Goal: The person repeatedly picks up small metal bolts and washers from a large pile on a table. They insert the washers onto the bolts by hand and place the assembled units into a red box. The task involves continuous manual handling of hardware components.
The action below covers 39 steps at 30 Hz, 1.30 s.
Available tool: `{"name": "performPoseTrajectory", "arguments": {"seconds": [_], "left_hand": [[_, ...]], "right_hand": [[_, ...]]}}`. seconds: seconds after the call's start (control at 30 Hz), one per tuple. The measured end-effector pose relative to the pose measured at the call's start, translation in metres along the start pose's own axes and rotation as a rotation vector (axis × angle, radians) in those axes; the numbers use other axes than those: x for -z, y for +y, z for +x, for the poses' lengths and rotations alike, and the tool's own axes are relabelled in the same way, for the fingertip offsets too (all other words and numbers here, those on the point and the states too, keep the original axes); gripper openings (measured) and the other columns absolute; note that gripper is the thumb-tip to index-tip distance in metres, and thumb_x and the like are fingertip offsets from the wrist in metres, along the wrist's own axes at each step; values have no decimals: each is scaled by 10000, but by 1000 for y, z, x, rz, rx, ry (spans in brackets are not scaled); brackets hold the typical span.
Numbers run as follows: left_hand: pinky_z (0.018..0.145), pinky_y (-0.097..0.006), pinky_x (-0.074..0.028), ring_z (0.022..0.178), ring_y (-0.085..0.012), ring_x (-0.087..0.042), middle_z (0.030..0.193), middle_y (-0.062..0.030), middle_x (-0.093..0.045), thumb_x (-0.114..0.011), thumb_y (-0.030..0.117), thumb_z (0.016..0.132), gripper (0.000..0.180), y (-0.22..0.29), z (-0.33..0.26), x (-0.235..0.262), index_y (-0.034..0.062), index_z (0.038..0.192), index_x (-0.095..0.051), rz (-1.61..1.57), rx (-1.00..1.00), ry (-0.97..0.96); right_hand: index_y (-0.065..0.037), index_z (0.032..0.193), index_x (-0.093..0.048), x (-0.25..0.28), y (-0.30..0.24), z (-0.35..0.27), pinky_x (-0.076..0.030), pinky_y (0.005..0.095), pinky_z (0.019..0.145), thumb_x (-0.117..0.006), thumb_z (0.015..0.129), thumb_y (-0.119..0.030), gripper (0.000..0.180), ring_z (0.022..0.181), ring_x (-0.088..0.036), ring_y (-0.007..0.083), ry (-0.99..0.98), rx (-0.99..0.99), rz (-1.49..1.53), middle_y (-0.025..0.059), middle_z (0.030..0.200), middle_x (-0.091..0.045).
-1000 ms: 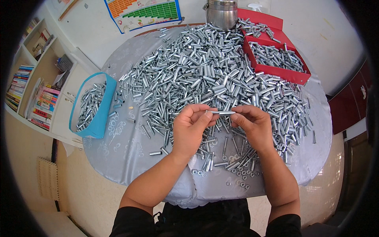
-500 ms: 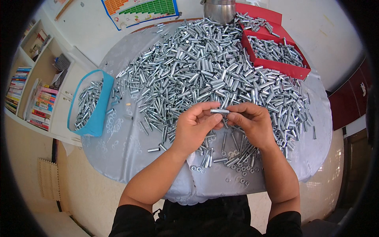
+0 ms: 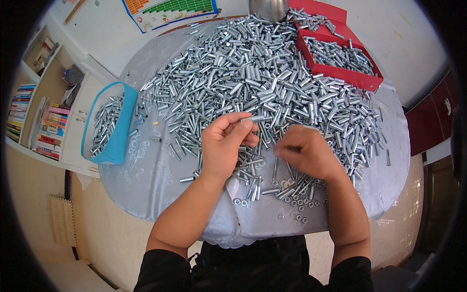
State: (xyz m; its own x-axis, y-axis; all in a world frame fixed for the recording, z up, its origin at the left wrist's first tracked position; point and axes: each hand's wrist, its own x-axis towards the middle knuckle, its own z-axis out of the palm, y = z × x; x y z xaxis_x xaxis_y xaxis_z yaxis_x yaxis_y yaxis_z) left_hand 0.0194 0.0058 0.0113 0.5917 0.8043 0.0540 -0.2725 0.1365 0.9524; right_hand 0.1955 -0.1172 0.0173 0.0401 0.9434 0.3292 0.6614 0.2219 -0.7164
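Between thumb and index finger, my left hand (image 3: 220, 148) pinches a shiny metal sleeve (image 3: 256, 118); it lies nearly level, with its free end pointing right. To its right, apart from the sleeve, my right hand (image 3: 307, 153) hovers over the near part of the pile, its fingers bent downward and smeared by motion. Whether they hold anything does not show. Beyond both hands spreads a large heap of metal sleeves and bolts (image 3: 243, 73). Loose nuts and washers (image 3: 297, 203) lie near the table's front edge, beside long bolts (image 3: 276, 171).
A blue fabric bin (image 3: 124, 127) with metal parts stands at the left of the cloth-covered round table (image 3: 160, 194). At the back right is an open red box (image 3: 340, 78) of bolts, next to a steel pot (image 3: 269, 9). A bookshelf (image 3: 73, 124) stands farther left.
My right hand has let go of the sleeve and moved down and right, away from it. My left hand still holds the sleeve and has shifted slightly left and up.
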Motion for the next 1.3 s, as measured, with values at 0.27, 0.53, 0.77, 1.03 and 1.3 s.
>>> {"name": "performPoseTrajectory", "arguments": {"seconds": [0.27, 0.53, 0.77, 1.03, 1.3], "left_hand": [[615, -262, -559, 670, -140, -667, 875, -105, -698, -620, 72, 917, 189, 0, -2, -3, -20, 1078, -650, -2, -36, 38], [618, -258, -557, 672, -136, -663, 885, -111, -700, -623, 71, 916, 194, -1, -4, -4, -26, 1082, -647, -9, -38, 19], [636, -271, -567, 686, -137, -662, 931, -133, -702, -607, 75, 926, 219, -1, -3, -5, -34, 1113, -638, 3, -9, -1], [665, -273, -581, 725, -142, -673, 989, -146, -708, -592, 74, 938, 262, -2, -5, -4, -25, 1179, -624, 7, 20, -117], [682, -279, -590, 748, -157, -689, 992, -152, -709, -586, 56, 939, 256, -5, -6, -6, -40, 1173, -623, 31, 45, -170]], "right_hand": [[-81, 792, -690, -19, -15, -1, -492, 412, 743, -759, 719, -239, 187, 839, -596, 291, -95, -2, -334, 81, 834, -591], [-84, 817, -679, -31, -11, -1, -490, 413, 761, -741, 729, -199, 158, 846, -595, 290, -73, 44, -301, 81, 837, -582], [-68, 813, -659, -22, -6, -3, -498, 413, 731, -710, 739, -116, 102, 843, -606, 307, -32, -44, -267, 95, 828, -588], [-5, 921, -678, -11, -9, 4, -508, 268, 675, -691, 845, -65, 98, 728, -656, 151, 550, -488, 256, 67, 811, -688], [34, 957, -668, -10, -8, 3, -517, 239, 692, -676, 882, -57, 119, 771, -656, 114, 469, -428, 599, 74, 855, -698]]}}
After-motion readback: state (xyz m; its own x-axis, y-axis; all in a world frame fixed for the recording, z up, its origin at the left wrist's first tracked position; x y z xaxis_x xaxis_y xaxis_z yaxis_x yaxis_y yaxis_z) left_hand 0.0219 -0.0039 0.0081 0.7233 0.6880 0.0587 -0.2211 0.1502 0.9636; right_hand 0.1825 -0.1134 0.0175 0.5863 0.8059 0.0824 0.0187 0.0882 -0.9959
